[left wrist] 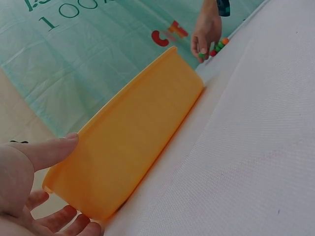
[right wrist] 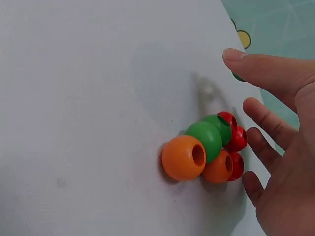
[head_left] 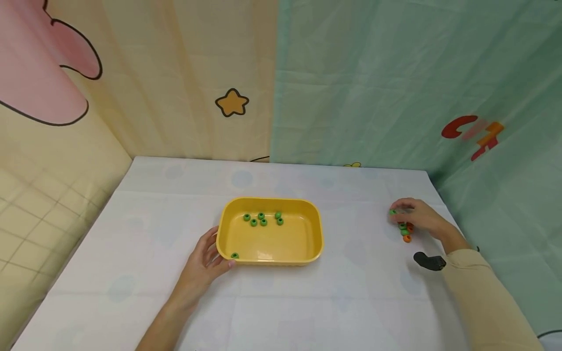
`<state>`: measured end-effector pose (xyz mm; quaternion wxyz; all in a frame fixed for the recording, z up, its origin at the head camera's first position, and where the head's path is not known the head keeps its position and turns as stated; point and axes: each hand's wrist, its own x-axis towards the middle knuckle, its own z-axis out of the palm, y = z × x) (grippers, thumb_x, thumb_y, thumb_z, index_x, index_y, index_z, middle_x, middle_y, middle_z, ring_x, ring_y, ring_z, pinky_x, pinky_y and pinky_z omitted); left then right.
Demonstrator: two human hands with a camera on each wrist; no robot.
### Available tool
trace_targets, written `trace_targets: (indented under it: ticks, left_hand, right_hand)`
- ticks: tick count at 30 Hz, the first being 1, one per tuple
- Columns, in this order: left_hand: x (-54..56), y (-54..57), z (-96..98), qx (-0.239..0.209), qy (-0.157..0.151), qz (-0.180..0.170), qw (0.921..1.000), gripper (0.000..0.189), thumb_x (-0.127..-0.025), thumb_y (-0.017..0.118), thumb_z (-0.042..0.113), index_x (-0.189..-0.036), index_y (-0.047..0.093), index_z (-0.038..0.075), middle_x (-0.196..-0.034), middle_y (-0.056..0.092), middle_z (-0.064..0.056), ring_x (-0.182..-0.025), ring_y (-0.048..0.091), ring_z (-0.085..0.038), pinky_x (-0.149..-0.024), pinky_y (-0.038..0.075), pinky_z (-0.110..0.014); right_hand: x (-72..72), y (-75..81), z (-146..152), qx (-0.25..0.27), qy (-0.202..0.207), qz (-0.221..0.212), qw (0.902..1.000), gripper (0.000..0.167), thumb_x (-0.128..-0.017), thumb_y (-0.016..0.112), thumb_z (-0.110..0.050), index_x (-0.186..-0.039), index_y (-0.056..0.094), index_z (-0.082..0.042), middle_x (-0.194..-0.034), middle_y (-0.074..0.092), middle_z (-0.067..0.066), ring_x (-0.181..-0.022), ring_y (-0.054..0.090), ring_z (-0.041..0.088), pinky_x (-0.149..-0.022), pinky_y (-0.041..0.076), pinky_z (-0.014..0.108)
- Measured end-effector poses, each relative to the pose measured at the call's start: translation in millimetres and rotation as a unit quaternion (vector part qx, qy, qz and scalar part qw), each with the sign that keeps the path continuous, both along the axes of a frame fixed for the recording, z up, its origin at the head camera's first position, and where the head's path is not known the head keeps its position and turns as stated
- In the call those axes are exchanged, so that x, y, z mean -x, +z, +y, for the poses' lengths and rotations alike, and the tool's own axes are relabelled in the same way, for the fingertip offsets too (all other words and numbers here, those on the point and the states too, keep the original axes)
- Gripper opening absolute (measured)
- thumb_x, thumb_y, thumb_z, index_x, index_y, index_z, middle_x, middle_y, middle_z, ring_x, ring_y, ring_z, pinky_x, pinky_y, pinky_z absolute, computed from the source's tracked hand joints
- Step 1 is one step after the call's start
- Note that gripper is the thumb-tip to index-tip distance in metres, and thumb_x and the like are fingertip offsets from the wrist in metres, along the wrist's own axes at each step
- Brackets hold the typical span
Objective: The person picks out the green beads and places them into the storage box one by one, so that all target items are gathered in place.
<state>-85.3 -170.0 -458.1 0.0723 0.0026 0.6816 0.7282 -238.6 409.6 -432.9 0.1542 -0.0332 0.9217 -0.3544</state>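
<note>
A yellow plastic tray (head_left: 290, 243) stands on the table with several green beads (head_left: 253, 223) in it, one of them at the front left corner. My left hand (head_left: 202, 263) grips that corner, its thumb (left wrist: 51, 151) against the front wall and the fingers round the left side. Far to the right, my right hand (head_left: 419, 214) pinches a green bead (head_left: 392, 212) between thumb and forefinger, mostly hidden by the thumb in the right wrist view. Under that hand lies a cluster of orange beads (right wrist: 178, 160), green beads (right wrist: 203, 140) and red beads (right wrist: 237, 166).
A white cloth (head_left: 131, 253) with pale dots covers the table. Curtains (head_left: 373, 87) with printed figures hang behind and beside it. A black curved object (head_left: 429, 262) shows at my right wrist, by the beige sleeve (head_left: 478, 292).
</note>
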Motion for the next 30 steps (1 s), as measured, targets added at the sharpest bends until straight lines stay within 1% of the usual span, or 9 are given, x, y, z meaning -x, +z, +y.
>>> trace_targets:
  ticks: [2, 4, 10, 12, 16, 18, 20, 25, 30]
  left_hand:
    - [0.2, -0.7, -0.3, -0.001, 0.001, -0.001, 1.0000, 0.092, -0.089, 0.080, 0.001, -0.162, 0.025, 0.014, -0.161, 0.031, -0.012, -0.147, 0.034, -0.034, -0.103, 0.047, -0.019]
    - [0.2, -1.3, -0.2, 0.000, 0.001, 0.001, 1.0000, 0.092, -0.089, 0.080, 0.000, -0.162, 0.025, 0.014, -0.161, 0.031, -0.012, -0.147, 0.034, -0.034, -0.103, 0.047, -0.019]
    - [0.0, -0.9, 0.0, 0.006, 0.001, -0.001, 1.0000, 0.093, -0.089, 0.080, 0.002, -0.162, 0.024, 0.013, -0.162, 0.030, -0.013, -0.148, 0.033, -0.035, -0.103, 0.046, -0.019]
    - [0.3, -0.6, -0.1, 0.006, 0.001, -0.004, 1.0000, 0.093, -0.089, 0.081, 0.003, -0.162, 0.025, 0.014, -0.162, 0.030, -0.012, -0.148, 0.033, -0.035, -0.103, 0.046, -0.019]
    - [0.4, -0.4, -0.7, 0.000, -0.001, -0.006, 1.0000, 0.093, -0.089, 0.081, 0.003, -0.162, 0.025, 0.014, -0.162, 0.031, -0.011, -0.148, 0.033, -0.034, -0.104, 0.046, -0.019]
    - [0.3, -0.5, -1.0, 0.001, -0.003, -0.006, 1.0000, 0.093, -0.089, 0.081, 0.003, -0.162, 0.025, 0.015, -0.162, 0.031, -0.011, -0.148, 0.033, -0.034, -0.104, 0.046, -0.019]
    - [0.4, -0.7, -0.9, 0.001, -0.005, -0.004, 1.0000, 0.093, -0.089, 0.081, 0.004, -0.162, 0.025, 0.015, -0.162, 0.031, -0.011, -0.148, 0.033, -0.034, -0.104, 0.046, -0.019]
    - [0.9, -1.4, -1.1, -0.002, -0.006, -0.001, 1.0000, 0.093, -0.089, 0.081, 0.003, -0.162, 0.025, 0.015, -0.162, 0.030, -0.011, -0.148, 0.032, -0.033, -0.105, 0.045, -0.019]
    - [0.1, -1.5, -1.2, 0.001, -0.002, -0.007, 1.0000, 0.092, -0.090, 0.080, 0.003, -0.162, 0.025, 0.015, -0.162, 0.030, -0.011, -0.148, 0.032, -0.034, -0.103, 0.046, -0.018]
  right_hand:
    - [1.8, 1.1, -4, 0.005, -0.007, -0.003, 1.0000, 0.046, -0.096, 0.076, -0.033, -0.126, 0.063, 0.000, -0.150, 0.041, 0.029, -0.138, 0.031, 0.049, -0.111, 0.032, 0.069]
    - [2.7, 2.8, -7, 0.009, -0.008, -0.003, 0.9999, 0.045, -0.096, 0.076, -0.032, -0.126, 0.063, 0.000, -0.151, 0.040, 0.029, -0.140, 0.029, 0.050, -0.112, 0.029, 0.072]
    - [3.7, 9.5, -19, 0.020, 0.007, 0.005, 0.9998, 0.047, -0.097, 0.076, -0.029, -0.130, 0.062, 0.001, -0.152, 0.041, 0.028, -0.141, 0.031, 0.051, -0.111, 0.034, 0.069]
    - [5.3, 11.2, -22, 0.021, 0.011, 0.007, 0.9997, 0.046, -0.097, 0.075, -0.028, -0.130, 0.061, 0.001, -0.153, 0.041, 0.027, -0.142, 0.031, 0.050, -0.111, 0.037, 0.066]
    - [7.9, 15.2, -29, 0.017, 0.016, 0.009, 0.9997, 0.044, -0.098, 0.074, -0.026, -0.130, 0.062, 0.001, -0.153, 0.041, 0.026, -0.142, 0.032, 0.049, -0.106, 0.046, 0.059]
    - [8.6, 17.2, -32, 0.015, 0.018, 0.009, 0.9997, 0.042, -0.098, 0.074, -0.025, -0.130, 0.062, 0.001, -0.153, 0.042, 0.025, -0.142, 0.033, 0.049, -0.105, 0.048, 0.058]
    - [8.8, 19.4, -36, 0.017, 0.025, 0.012, 0.9995, 0.040, -0.098, 0.074, -0.024, -0.128, 0.062, 0.001, -0.151, 0.044, 0.025, -0.142, 0.034, 0.049, -0.106, 0.046, 0.060]
    - [9.4, 23.2, -48, 0.032, 0.048, 0.024, 0.9980, 0.033, -0.098, 0.074, -0.018, -0.122, 0.064, 0.002, -0.145, 0.050, 0.024, -0.140, 0.037, 0.048, -0.112, 0.037, 0.066]
    - [12.5, 24.6, -59, 0.047, 0.070, 0.028, 0.9961, 0.032, -0.098, 0.074, -0.014, -0.123, 0.064, 0.003, -0.144, 0.051, 0.024, -0.139, 0.039, 0.047, -0.111, 0.037, 0.067]
